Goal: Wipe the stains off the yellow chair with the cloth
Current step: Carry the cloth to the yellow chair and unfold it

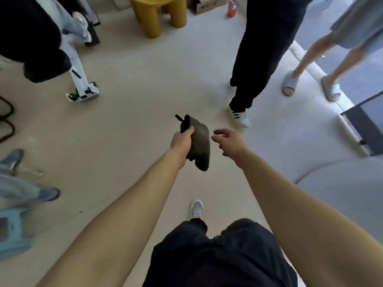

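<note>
Left hand [182, 141]: fingers curled round the upper end of the cloth [200, 146], thumb on top, arm stretched forward. The cloth is dark grey-brown and folded into a thick pad. It hangs down from the grip, held in the air above the floor [134, 100]. A short black strip sticks out at its top.

Right hand [230, 143]: just right of the cloth, palm down, fingers loosely spread and slightly bent, holding nothing. The fingertips come very near the cloth's right edge. Whether they touch it cannot be told.

Below the cloth: the wearer's dark trousers and one grey shoe [196, 210] on the pale floor.

Right of the cloth, near: a white sneaker with black stripes [240, 118], under the black trousers [263, 48] of a standing person. Farther right: bare legs in pale grey slides [290, 83].

Well above the cloth, at the top edge of the view: the yellow chair [157, 15]. Only its thick round legs and a bit of the seat show. It is far from both hands and stands on the floor. Stains are not visible from here. Right of it, a cardboard box [207, 5] and a small red object [231, 9].

Left and above the cloth: a white stand leg [80, 79]. Far left and below: a light blue stool [12, 230], blurred.
</note>
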{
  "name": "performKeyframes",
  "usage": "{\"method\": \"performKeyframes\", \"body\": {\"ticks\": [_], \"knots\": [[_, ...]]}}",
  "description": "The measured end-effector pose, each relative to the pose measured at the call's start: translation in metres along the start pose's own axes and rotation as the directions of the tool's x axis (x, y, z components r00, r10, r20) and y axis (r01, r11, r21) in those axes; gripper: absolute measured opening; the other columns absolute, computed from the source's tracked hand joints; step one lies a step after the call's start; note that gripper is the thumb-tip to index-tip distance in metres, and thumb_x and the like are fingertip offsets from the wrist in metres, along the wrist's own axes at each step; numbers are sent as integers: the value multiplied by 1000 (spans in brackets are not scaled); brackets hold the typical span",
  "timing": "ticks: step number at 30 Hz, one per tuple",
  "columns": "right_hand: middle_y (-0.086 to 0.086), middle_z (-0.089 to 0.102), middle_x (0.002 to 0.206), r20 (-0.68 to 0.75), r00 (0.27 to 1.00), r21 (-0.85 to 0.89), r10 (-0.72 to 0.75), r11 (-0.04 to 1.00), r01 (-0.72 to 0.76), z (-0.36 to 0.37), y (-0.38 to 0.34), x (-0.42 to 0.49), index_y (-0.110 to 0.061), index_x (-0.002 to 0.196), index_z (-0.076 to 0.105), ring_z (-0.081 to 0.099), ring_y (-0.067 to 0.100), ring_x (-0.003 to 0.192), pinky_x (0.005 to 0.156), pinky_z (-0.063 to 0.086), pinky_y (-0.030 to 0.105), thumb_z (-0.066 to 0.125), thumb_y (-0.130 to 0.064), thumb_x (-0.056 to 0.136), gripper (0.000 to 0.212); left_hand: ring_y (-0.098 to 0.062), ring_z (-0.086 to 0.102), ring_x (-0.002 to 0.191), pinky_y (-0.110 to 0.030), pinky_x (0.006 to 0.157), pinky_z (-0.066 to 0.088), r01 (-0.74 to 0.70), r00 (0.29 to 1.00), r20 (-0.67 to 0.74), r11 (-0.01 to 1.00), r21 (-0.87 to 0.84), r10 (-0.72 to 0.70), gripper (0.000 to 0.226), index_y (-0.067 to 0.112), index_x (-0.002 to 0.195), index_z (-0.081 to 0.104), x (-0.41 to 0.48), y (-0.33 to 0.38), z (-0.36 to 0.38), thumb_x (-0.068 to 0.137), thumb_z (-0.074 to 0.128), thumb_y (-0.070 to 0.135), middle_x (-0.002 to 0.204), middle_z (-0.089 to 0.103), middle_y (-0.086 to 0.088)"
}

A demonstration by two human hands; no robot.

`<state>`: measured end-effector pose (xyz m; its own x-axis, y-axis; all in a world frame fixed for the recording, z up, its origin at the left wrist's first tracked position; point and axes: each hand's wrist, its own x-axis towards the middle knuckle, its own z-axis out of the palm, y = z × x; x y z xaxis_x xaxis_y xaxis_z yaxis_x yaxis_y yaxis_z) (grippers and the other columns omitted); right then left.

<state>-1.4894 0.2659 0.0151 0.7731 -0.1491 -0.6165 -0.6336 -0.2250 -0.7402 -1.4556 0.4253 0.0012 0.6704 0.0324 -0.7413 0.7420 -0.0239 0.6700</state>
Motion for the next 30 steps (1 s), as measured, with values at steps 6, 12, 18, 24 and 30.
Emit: {"method": "performKeyframes", "body": {"ticks": [6,12,18,24,30], "knots": [[4,71,106,176,976,-62,-131,988,144,69,-96,63,-19,114,69,68,23,95,70,53,30,60,-25,95,22,-33,71,101,-48,92,57,-19,998,-65,984,-177,8,48,10,123,65,54,58,-60,89,60,45,110,74,-12],[-1,72,112,355,932,-31,-70,996,86,110,-179,145,-29,123,62,72,24,101,86,60,48,64,-52,88,42,-30,70,107,-50,101,51,-70,996,-69,959,-275,53,45,18,113,71,121,134,-95,92,49,52,112,75,-10],[2,70,106,446,895,-33,-23,999,42,136,-280,245,-19,124,51,72,19,95,75,60,39,67,-50,90,48,-24,70,107,-45,98,52,-58,994,-103,937,-346,23,53,23,123,67,197,235,-119,98,37,59,117,74,-4],[5,71,106,439,898,-56,-22,997,52,150,-380,353,-16,117,63,72,27,90,83,61,50,47,-24,100,25,-34,65,110,-51,99,52,-131,963,-256,975,-180,82,34,17,96,63,285,343,-138,90,43,44,111,70,-14],[9,73,99,376,925,-46,-45,997,68,174,-469,470,-12,108,68,73,31,91,75,63,48,44,-11,94,28,-11,62,95,-28,70,47,-172,943,-313,972,-163,114,42,19,122,48,395,433,-177,93,59,48,112,65,-3]]}}
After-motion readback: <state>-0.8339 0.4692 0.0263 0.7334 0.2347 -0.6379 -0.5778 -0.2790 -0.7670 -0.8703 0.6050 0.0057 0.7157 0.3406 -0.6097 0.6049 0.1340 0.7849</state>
